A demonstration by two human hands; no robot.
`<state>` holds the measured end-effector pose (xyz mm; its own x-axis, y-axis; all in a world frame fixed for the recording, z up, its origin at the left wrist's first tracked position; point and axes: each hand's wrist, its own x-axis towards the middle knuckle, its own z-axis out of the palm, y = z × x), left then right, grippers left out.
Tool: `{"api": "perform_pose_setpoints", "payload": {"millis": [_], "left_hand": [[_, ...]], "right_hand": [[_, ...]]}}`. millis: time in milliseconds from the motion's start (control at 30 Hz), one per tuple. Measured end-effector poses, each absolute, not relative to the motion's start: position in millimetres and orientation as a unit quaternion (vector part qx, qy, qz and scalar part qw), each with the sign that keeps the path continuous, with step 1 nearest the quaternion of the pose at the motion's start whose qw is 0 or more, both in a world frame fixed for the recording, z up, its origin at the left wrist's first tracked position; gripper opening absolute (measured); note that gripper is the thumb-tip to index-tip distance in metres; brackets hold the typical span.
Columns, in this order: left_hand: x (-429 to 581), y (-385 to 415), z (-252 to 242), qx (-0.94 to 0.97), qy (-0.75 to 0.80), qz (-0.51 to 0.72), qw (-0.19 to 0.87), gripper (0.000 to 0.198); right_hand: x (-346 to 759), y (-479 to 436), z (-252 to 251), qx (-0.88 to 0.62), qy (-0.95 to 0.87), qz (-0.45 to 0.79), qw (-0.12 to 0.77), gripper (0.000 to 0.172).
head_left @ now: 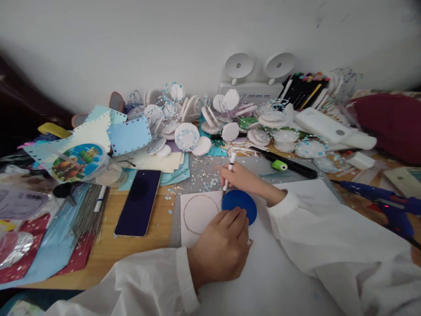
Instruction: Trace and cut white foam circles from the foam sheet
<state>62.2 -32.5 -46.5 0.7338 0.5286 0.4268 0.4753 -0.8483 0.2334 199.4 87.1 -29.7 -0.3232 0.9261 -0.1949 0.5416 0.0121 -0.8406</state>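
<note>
A sheet of white paper (256,254) lies in front of me, with a brown circle outline (184,215) drawn near its left edge. Beside that outline, a flat blue disc (240,202) rests on the paper. My left hand (223,245) presses the disc down from its near side, fingers curled and close together. In my right hand (241,177) is a marker pen (231,163), pinched near the tip. The pen stands almost upright, its brown tip at the disc's upper left edge. My left hand covers part of the disc's lower edge.
A phone (138,202) and a round plastic tub (82,162) are on the left. White round pieces (186,137) crowd the back, before a twin-headed lamp (256,87). On the right lie a blue glue gun (384,204) and a black tool (292,164).
</note>
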Motion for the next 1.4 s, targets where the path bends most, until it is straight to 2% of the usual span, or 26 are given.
{"api": "perform_pose_setpoints", "payload": {"millis": [400,600,867,1133,1400], "left_hand": [[61.4,-28.1,-41.1,0.935,0.255,0.239,0.060,0.034],[62.4,-23.0,-26.6,0.937,0.275,0.171,0.130,0.032],[76.1,-7.3,7.3,0.947,0.287,0.018,0.142,0.035],[82.9,15.0,32.4,0.939,0.315,-0.076,0.116,0.042],[86.7,31.1,40.6,0.931,0.311,-0.139,0.132,0.046]], "right_hand": [[263.6,39.5,-30.4,-0.607,-0.658,0.332,0.297,0.045],[272.1,-9.3,-34.5,-0.579,-0.701,0.259,0.327,0.041],[270.4,-43.6,-48.3,-0.484,-0.802,0.170,0.306,0.026],[271.6,-48.4,-48.3,-0.417,-0.849,0.144,0.290,0.023],[265.5,-45.6,-50.7,-0.330,-0.899,0.114,0.262,0.022]]}}
